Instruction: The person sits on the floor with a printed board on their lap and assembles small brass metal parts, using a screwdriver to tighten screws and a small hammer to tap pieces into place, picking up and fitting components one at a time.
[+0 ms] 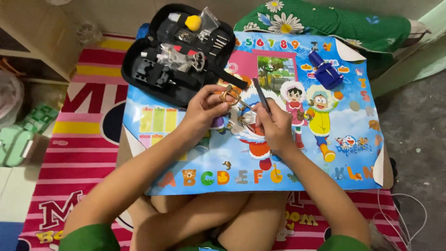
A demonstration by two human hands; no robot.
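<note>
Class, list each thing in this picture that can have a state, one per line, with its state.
Tool case: unzipped, lying open on the mat's far corner.
Gold ring-shaped part: pinched in the left hand, off the mat.
Dark thin tool: gripped in the right hand, tip pointing away.
Blue tool: lying on the mat, untouched.
Mat: flat, corners curling.

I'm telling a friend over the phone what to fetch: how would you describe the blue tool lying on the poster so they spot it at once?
Start at the colourful cartoon poster spread on the low table. Go to its far right corner, near the green flowered pillow. There, beyond the right hand, lies the blue tool: a chunky, dark blue plastic piece, the only solid blue object resting on the poster, well apart from the black tool case.
</note>
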